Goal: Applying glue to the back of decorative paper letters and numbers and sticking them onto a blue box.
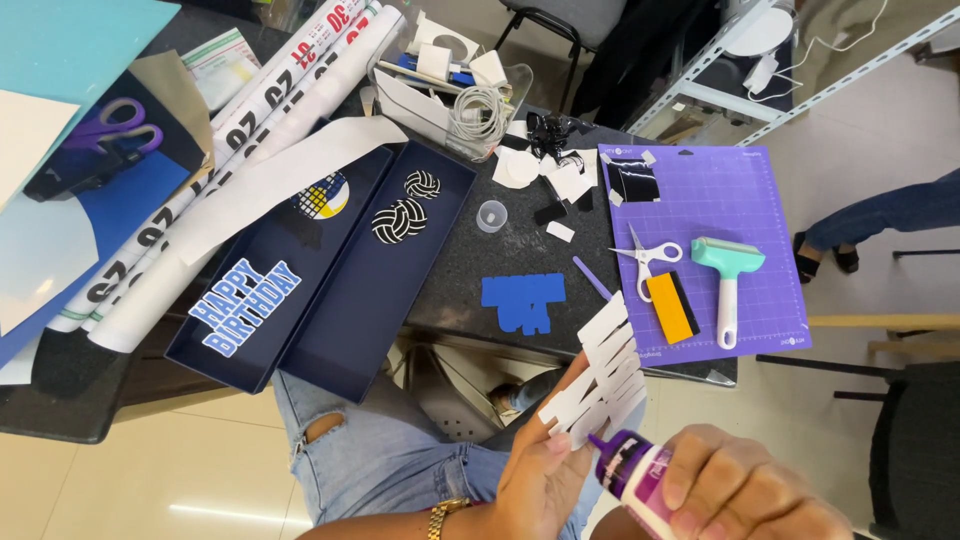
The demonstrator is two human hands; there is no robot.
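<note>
White paper cutout (598,375) is where we're looking, a stepped, letter-like piece of card held up over the lap, below the front edge of the dark desk (520,240). Its long axis runs on a slant, from lower left by our fingers up to the right toward the purple cutting mat (745,215). Biggest things first: that mat on the right carries a teal roller (728,275), a yellow scraper (672,307) and small white scissors (645,256). To the left lies an open navy box (330,265) with blue birthday lettering and two black-and-white ball shapes inside. Between them, a blue cutout (524,300) lies flat on the desk.

Now the hands. Our left hand (545,470) pinches the white cutout at its lower end, thumb over fingers, so it's the one actually on the piece. Our right hand (745,490) is wrapped tight around a glue bottle (628,470), purple nozzle aimed up-left, its tip just beside the cutout's lower edge. We can't tell whether tip and paper touch.
</note>
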